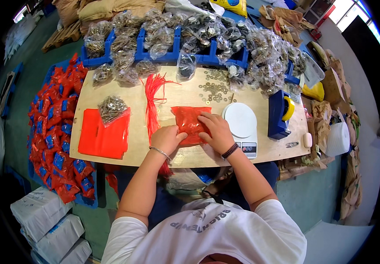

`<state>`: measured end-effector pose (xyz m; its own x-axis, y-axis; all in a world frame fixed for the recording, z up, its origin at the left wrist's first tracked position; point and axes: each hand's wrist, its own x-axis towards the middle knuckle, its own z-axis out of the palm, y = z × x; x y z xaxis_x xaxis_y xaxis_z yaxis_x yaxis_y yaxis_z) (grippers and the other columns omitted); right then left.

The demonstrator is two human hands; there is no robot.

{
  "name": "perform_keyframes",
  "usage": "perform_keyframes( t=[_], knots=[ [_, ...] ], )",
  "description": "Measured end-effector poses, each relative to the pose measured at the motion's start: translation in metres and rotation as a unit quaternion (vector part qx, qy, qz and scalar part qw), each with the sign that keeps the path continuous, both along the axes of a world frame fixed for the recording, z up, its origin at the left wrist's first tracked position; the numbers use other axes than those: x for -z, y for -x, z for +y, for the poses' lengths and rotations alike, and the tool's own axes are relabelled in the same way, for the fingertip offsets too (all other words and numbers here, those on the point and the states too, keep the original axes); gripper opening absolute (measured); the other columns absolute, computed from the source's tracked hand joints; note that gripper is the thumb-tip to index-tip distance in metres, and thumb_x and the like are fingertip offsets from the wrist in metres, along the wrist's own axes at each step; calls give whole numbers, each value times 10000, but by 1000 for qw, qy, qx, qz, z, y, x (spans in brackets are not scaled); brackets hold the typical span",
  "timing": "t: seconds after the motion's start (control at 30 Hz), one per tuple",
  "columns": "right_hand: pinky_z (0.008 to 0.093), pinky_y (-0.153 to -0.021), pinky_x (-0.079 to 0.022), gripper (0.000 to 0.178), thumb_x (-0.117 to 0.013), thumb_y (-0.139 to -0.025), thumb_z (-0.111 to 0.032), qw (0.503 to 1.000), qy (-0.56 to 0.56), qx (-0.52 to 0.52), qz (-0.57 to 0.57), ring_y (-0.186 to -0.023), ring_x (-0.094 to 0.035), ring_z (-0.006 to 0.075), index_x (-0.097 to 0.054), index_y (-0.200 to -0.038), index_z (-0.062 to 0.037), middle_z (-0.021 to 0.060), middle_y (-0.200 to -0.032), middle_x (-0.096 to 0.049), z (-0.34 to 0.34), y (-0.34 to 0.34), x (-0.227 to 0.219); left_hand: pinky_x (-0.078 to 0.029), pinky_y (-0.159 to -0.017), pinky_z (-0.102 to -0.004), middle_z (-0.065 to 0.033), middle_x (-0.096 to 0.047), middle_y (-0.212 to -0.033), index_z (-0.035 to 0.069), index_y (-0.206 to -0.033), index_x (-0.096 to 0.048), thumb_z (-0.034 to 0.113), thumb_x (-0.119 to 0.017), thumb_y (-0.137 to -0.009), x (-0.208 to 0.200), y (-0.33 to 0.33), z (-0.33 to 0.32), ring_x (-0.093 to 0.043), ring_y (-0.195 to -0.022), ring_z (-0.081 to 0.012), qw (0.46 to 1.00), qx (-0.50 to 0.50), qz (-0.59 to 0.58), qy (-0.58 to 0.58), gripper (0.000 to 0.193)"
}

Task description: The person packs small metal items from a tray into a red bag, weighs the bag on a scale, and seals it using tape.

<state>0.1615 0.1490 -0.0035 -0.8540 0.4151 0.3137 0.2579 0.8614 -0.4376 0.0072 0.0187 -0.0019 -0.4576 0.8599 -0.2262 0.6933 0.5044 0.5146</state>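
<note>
A filled red plastic bag [188, 118] lies on the wooden table in front of me. My left hand [165, 139] is closed at its lower left corner, thumb pointing inward. On the bag's right side, my right hand [217, 133] has bent fingers over the top and its thumb at the lower edge. Left of the bag runs a bundle of red plastic ties [151, 105]. Further left, a clear bag of screws [112, 110] rests on a stack of flat red bags [100, 140]. A white kitchen scale [240, 119] stands just right of my right hand.
Blue bins [169, 53] heaped with clear bags of hardware line the table's far edge. Loose washers [215, 91] lie before them. A blue tape dispenser [278, 115] stands at right. Beside the table's left edge, a blue tray [86, 201] holds many filled red bags.
</note>
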Motion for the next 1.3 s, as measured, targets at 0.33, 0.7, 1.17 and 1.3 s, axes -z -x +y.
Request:
perform_keyframes(
  t=[0.33,0.7,1.17,1.3],
  knots=[
    [407,-877,-365,426,-671,-652,-172,995,33,66,-64,-1070,-454,254,-548,-1060,-140,16,-1153,-500,-9,14,-2,-479,-646,-432,-145,-636,-749,48,-756,-616,377,-603,-787,-3,-4,0,-617,-726,-319,999,17,30,-1,331],
    [419,-938,-367,409,-570,-650,-8,990,138,-6,-1,-1109,-450,315,-556,-1048,-102,94,-1185,-510,12,-4,2,-456,-608,-423,-152,-614,-702,48,-725,-614,405,-593,-784,-1,0,-3,-598,-678,-319,1000,9,-1,-16,363],
    [277,-581,-436,174,-591,-798,-143,896,-43,441,-18,-624,-502,166,-610,-949,-58,50,-761,-541,161,-254,3,-490,-686,-416,-154,-643,-815,44,-785,-648,354,-649,-689,-2,1,-3,-622,-773,-310,998,53,15,35,325],
    [213,-430,-352,131,-601,-828,-184,827,321,454,84,-500,-424,64,-614,-919,-90,-47,-651,-482,156,-244,-6,-489,-683,-415,-150,-642,-800,44,-783,-652,340,-666,-692,-2,4,-2,-622,-770,-309,998,41,-6,53,309]
  ],
)
